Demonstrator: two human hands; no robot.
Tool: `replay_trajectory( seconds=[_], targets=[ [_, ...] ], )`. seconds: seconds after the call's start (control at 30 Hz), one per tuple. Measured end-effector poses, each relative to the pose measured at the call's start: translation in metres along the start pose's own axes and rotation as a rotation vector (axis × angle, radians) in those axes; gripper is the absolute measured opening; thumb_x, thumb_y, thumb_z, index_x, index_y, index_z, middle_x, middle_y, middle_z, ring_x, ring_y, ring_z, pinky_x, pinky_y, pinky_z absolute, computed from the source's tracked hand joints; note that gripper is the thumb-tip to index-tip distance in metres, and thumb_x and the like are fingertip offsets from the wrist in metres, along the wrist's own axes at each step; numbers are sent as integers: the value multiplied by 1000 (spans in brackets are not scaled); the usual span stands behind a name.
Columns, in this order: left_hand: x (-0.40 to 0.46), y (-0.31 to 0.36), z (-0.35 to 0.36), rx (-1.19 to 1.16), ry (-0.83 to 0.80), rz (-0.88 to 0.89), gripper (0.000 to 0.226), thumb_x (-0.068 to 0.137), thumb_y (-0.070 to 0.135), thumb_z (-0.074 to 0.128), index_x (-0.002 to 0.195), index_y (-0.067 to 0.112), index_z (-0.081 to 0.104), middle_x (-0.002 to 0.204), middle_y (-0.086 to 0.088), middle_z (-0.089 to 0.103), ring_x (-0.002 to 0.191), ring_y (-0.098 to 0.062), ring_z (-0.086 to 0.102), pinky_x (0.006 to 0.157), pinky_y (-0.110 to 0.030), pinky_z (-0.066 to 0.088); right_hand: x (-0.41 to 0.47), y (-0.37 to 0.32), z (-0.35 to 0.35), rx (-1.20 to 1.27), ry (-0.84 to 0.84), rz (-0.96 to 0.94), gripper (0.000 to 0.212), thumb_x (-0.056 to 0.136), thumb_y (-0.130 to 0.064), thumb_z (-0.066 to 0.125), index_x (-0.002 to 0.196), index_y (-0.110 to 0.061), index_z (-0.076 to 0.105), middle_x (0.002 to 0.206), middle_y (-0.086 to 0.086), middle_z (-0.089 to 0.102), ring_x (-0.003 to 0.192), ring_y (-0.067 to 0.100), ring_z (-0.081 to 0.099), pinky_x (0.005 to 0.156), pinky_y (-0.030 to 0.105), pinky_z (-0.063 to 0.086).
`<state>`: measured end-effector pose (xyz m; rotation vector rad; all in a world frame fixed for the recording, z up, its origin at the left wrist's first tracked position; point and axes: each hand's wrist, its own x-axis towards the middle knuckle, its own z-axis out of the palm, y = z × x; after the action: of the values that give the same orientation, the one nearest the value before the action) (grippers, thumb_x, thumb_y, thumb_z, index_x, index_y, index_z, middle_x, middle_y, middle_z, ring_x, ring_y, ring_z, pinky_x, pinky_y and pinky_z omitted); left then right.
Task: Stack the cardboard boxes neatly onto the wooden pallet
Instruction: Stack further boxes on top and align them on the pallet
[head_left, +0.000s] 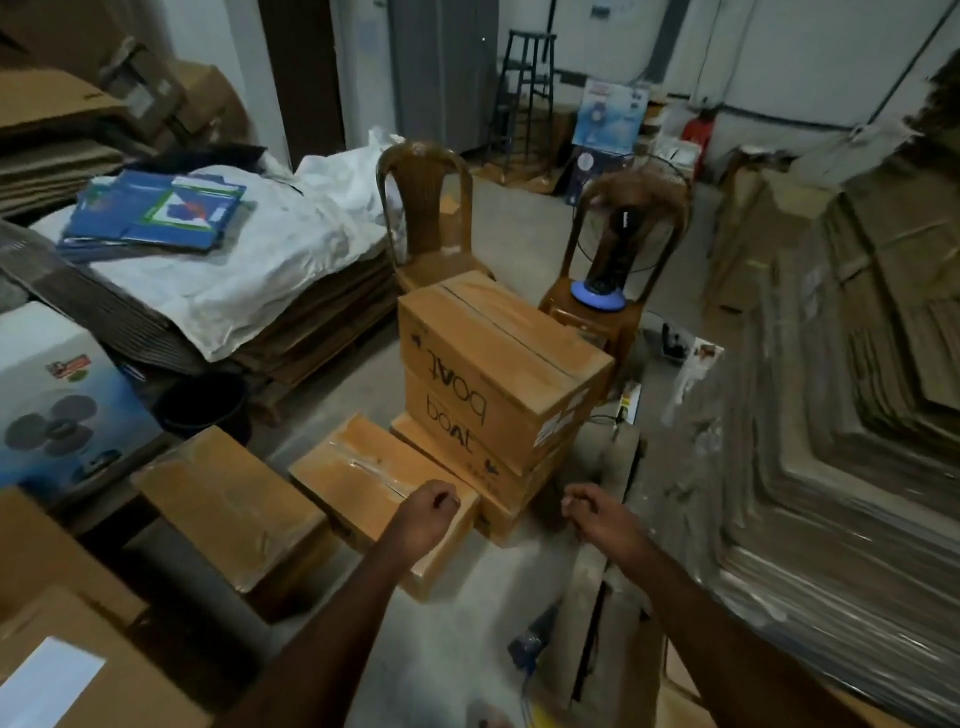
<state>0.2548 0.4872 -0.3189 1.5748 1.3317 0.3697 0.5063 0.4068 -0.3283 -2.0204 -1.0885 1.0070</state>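
On the concrete floor in the middle of a cluttered storeroom, a stack of brown taped cardboard boxes (498, 384) printed "boat" stands three high, the lowest one (488, 488) sticking out toward the person. Whether a wooden pallet lies under the stack cannot be told; pale wooden slats (597, 582) show on the floor just right of it, by the right forearm. Two more brown taped cardboard boxes sit on the floor to the left: a near box (374, 493) touching or just beside the stack's base, and a left box (234, 509) beside that.

Left hand (428, 512) hovers over the near box's right end, fingers curled in, gripping nothing visible. Right hand (597, 512) hangs in the air just right of the stack's base, fingers loosely curled, holding nothing. Some motion blur, so contact of the left hand with the box is unclear.

Judgement: near box is the next one to lift. Walls look stiff, corrugated and sealed with glossy tape, so rigid but slick on top. Weight unknown, probably moderate. Best taken with two hands at opposite short ends, fingers under the bottom edges, not on the tape. Crushable corners; set down square on the stack.

Behind: two brown plastic chairs (421, 208), one carrying a blue-based table fan (597, 296).
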Motion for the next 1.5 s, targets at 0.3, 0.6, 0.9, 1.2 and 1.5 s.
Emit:
replay_trajectory(
  seconds=[0.3, 0.6, 0.9, 1.2, 1.5],
  targets=[
    [117, 60, 18, 159, -154, 96, 35, 104, 30, 47, 135, 13, 53, 117, -3, 61, 96, -13, 55, 73, -24, 43, 142, -18, -54, 40, 85, 34, 13, 99, -17, 57, 111, -23, 55, 96, -3, 55, 88, 16, 55, 75, 27, 43],
    [265, 108, 90, -230, -254, -433, 50, 100, 40, 54, 137, 8, 43, 116, -7, 57, 101, -19, 58, 82, -31, 53, 336, -2, -101, -189, 20, 92, 62, 95, -24, 65, 149, -11, 37, 151, 16, 38, 135, 31, 41, 100, 31, 38],
    [333, 113, 160, -457, -25, -621, 48, 98, 27, 61, 136, 8, 38, 130, -11, 52, 119, -30, 53, 94, -39, 51, 478, 36, -147, -396, -18, 113, 83, 94, -34, 64, 158, -13, 15, 164, 19, 9, 150, 36, 12, 119, 44, 16],
    [320, 107, 140, -652, 230, -697, 48, 93, 25, 66, 129, 5, 42, 129, -15, 53, 100, -23, 56, 70, -30, 49, 467, 22, -127, -91, 98, 217, 58, 91, -40, 66, 136, -8, 53, 145, 18, 45, 131, 37, 44, 106, 42, 38],
    [234, 127, 67, -680, 927, -601, 61, 89, 28, 65, 142, 19, 38, 140, -14, 35, 115, -37, 51, 91, -43, 52, 318, -55, -63, 451, 247, 107, 36, 85, -21, 68, 113, -18, 47, 108, 7, 60, 91, 25, 62, 73, 38, 54]
  ],
)
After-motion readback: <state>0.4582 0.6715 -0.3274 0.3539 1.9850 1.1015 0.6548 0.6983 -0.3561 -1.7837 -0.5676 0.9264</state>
